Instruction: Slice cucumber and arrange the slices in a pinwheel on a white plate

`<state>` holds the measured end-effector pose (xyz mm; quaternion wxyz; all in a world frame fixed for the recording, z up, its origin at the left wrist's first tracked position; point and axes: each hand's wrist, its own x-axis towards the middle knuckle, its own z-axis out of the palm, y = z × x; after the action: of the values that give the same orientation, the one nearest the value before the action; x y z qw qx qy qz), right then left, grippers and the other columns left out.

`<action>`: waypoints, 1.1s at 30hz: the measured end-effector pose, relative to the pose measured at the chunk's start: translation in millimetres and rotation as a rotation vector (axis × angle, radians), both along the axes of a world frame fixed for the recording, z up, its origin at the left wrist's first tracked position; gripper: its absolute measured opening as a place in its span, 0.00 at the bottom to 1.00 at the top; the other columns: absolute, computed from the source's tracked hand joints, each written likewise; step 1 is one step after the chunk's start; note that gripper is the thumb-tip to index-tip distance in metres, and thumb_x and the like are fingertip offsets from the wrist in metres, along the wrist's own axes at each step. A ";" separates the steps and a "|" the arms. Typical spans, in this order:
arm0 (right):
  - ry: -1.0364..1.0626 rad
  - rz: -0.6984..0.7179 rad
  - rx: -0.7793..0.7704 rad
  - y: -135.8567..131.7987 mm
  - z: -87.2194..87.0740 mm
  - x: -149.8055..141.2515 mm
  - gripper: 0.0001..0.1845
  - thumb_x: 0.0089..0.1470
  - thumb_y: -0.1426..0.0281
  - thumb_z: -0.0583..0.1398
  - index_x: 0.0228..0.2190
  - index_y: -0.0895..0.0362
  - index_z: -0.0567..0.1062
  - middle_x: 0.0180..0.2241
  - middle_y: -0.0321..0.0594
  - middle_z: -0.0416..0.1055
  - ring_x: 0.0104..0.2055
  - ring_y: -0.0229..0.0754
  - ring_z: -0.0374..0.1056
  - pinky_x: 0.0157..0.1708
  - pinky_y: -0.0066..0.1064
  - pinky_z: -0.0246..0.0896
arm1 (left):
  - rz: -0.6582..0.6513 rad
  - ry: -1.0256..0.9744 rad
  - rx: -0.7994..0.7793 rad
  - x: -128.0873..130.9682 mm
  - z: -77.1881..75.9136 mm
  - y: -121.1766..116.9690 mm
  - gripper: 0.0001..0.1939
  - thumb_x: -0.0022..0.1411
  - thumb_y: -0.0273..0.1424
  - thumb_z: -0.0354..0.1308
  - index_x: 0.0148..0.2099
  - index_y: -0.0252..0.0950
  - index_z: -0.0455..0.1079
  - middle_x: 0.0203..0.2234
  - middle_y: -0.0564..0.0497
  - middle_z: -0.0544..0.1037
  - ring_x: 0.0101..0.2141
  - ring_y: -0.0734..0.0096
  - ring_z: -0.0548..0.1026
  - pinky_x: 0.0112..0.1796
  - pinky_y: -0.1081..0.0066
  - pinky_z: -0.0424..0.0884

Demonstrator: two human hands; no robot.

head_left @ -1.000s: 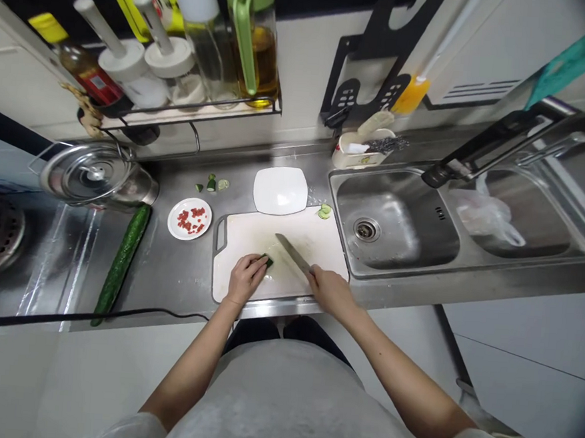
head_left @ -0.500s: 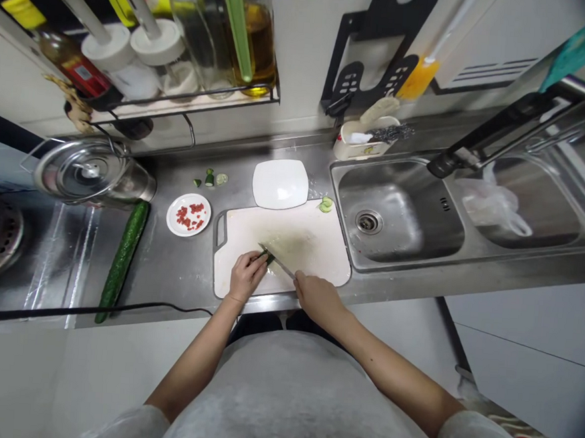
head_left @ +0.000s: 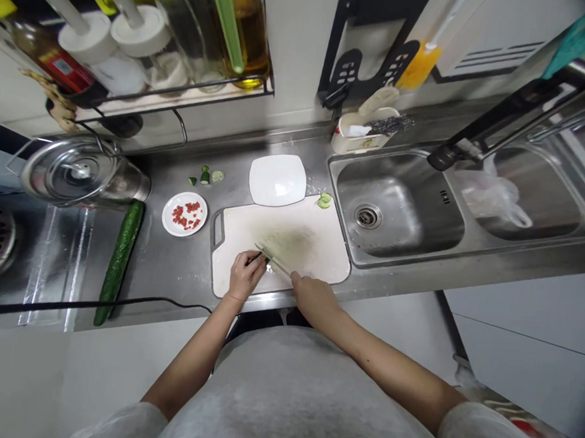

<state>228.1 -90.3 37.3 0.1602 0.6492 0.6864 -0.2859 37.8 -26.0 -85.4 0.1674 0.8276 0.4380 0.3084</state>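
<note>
On the white cutting board (head_left: 236, 225), my left hand (head_left: 246, 274) is closed round a small dark green piece of cucumber (head_left: 255, 257), mostly hidden by the fingers. My right hand (head_left: 313, 294) grips the handle of a knife (head_left: 279, 265). Its blade points up and left, right beside the piece and my left fingertips. Thin pale green cucumber slices (head_left: 324, 200) lie at the board's upper right corner. Beyond the board's far edge stands a white square plate (head_left: 278, 180). A small white plate (head_left: 185, 214) with bits of chopped red food is to the left.
A whole cucumber (head_left: 119, 260) lies far left, near a black cord (head_left: 151, 300) crossing the counter. Cucumber ends (head_left: 205, 175) sit behind the small plate. A lidded steel pot (head_left: 83, 171) stands at the back left; a sink (head_left: 398, 206) is at right, under a black faucet (head_left: 483, 135).
The head view has shifted slightly, so the scene sits a little higher and further left. Both hands stay over the board; the blade has moved slightly at my left fingertips.
</note>
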 end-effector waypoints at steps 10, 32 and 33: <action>0.022 -0.007 -0.018 3.9 -1.7 -1.1 0.13 0.59 0.80 0.47 0.42 0.59 0.66 0.33 0.49 0.75 0.39 0.47 0.74 0.34 0.30 0.63 | -0.001 -0.007 -0.011 0.4 -0.9 1.5 0.08 0.62 0.30 0.54 0.43 0.40 0.73 0.36 0.47 0.73 0.38 0.70 0.70 0.39 0.67 0.69; 0.059 0.020 -0.055 13.7 3.0 0.9 0.15 0.56 0.81 0.48 0.42 0.60 0.68 0.34 0.50 0.76 0.40 0.46 0.73 0.36 0.31 0.63 | 0.020 0.031 0.013 -0.3 -1.8 2.7 0.05 0.62 0.32 0.56 0.37 0.39 0.73 0.35 0.49 0.75 0.37 0.70 0.71 0.40 0.65 0.60; 0.065 0.021 -0.062 14.5 3.5 1.4 0.15 0.56 0.81 0.48 0.42 0.60 0.69 0.34 0.50 0.76 0.40 0.47 0.73 0.36 0.31 0.63 | 0.018 0.032 0.013 -0.4 -1.9 2.8 0.05 0.62 0.32 0.56 0.37 0.39 0.73 0.35 0.49 0.75 0.37 0.70 0.71 0.40 0.65 0.59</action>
<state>229.5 -75.8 40.8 0.1609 0.6272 0.6888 -0.3261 37.4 -23.3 -87.3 0.1524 0.8296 0.4460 0.2993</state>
